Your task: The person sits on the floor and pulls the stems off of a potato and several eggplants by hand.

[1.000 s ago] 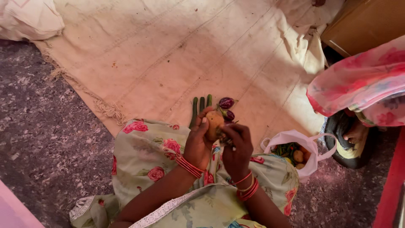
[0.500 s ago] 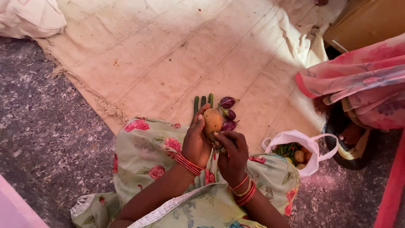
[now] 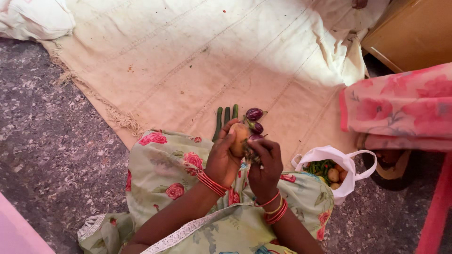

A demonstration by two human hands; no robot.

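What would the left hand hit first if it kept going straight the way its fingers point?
Probably the small purple eggplants just beyond the potato that the left hand holds; depth is unclear.

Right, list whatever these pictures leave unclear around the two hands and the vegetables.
Head view only:
- What the right hand holds against the tan round potato: its own fingers cover it.
- The potato's far side: hidden in the left hand grip.
- The lowest small purple eggplant: mostly behind the hands.
- Contents of the white plastic bag: only green pieces and a few tan lumps show; the rim hides the rest.
- The person in pink floral cloth: cut off by the right edge.
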